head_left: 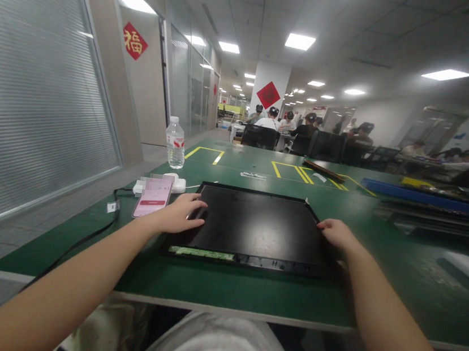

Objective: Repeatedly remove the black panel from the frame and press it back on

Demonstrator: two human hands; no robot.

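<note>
A flat black display panel (255, 218) lies on the green table in front of me. Its dark face is up, and a strip with a pale green section (201, 253) runs along its near edge. My left hand (181, 213) rests on the panel's left edge, thumb and fingers spread apart over the frame. At the opposite side, my right hand (338, 236) has the right edge between its fingers; part of that grip is hidden. Just left of my left hand is a phone (154, 197) with a lit pink screen.
A water bottle (175, 144) stands behind the phone, near a white charger (179, 183). A black cable (94, 232) crosses the table's left side. Yellow tape marks (298, 173) and a dark strip (324, 170) lie beyond the panel. Long blue and black parts (428, 196) lie at right.
</note>
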